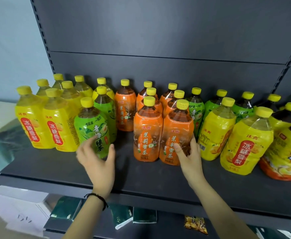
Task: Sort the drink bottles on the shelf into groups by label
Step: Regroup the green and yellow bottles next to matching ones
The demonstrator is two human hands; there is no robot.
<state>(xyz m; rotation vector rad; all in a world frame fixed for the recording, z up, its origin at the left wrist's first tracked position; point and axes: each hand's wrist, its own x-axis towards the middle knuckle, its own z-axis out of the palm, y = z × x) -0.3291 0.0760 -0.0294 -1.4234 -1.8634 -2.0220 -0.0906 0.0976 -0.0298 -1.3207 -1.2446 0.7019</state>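
1. Progress, left end of the shelf (141,175): a block of yellow bottles (58,125) stands together, front edge to back. This group looks finished.
2. Progress, middle: the orange bottles (125,109) stand in a cluster, several deep. This group looks largely assembled.
3. Outstanding: the green labels are split. Two stand between the yellow block and the orange cluster, and more green bottles (194,114) stand at the back, right of the orange cluster.
4. Outstanding: two stray yellow bottles (244,147) stand near the front edge towards the right end, well apart from their block. A differently labelled bottle (286,152) sits at the right end, partly out of view.
5. Judgement: roughly half done. The right half of the shelf is unsorted.
6. Left hand (96,159): spread wide at the foot of the front green bottle (92,131), fingers across its lower label and thumb off to its right side. It is blurred. It does not appear clamped.
7. Right hand (190,154): wrapped round the right-hand front orange bottle (175,135), thumb on the label face and fingers curled behind its right side. The bottle stands upright on the shelf.
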